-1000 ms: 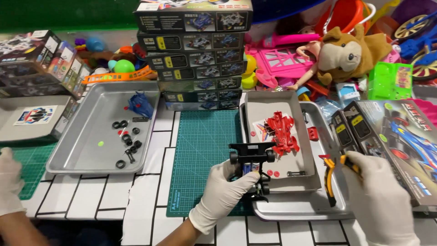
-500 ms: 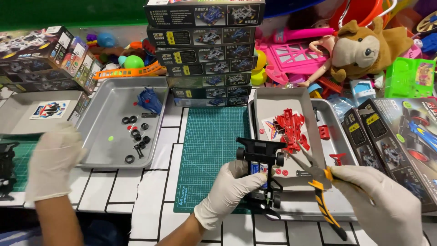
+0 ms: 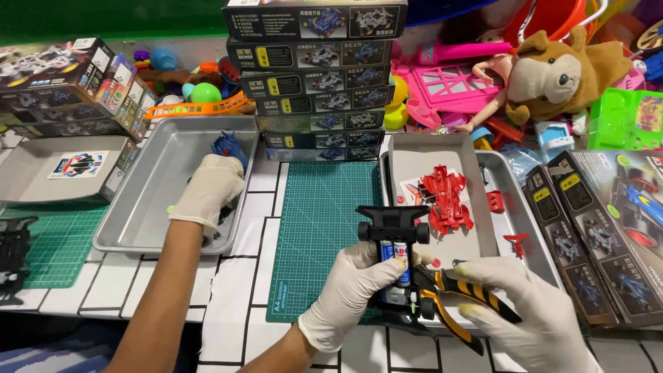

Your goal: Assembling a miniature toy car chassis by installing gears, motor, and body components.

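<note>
My left hand (image 3: pixel 349 293), in a white glove, grips a black toy car chassis (image 3: pixel 392 228) upright over the near edge of the green cutting mat (image 3: pixel 314 221). Two batteries show in the chassis. My right hand (image 3: pixel 528 314), also gloved, holds yellow-and-black cutters (image 3: pixel 452 307) whose tip points left at the chassis's lower end. Red toy car body parts (image 3: pixel 445 197) lie in the tray just beyond. Another person's gloved hand (image 3: pixel 207 193) reaches into the left metal tray (image 3: pixel 138 228), covering the small black parts there.
A right metal tray (image 3: pixel 528 228) holds a box lid and red pieces. Stacked toy car boxes (image 3: pixel 314 76) stand behind the mat. A blue part (image 3: pixel 228 146) sits in the left tray. More boxes (image 3: pixel 608 235) lie at right, a plush dog (image 3: pixel 559 69) and toys at the back.
The other person's hand has moved from the far left edge into the left tray. My hands with chassis and cutters have come closer together.
</note>
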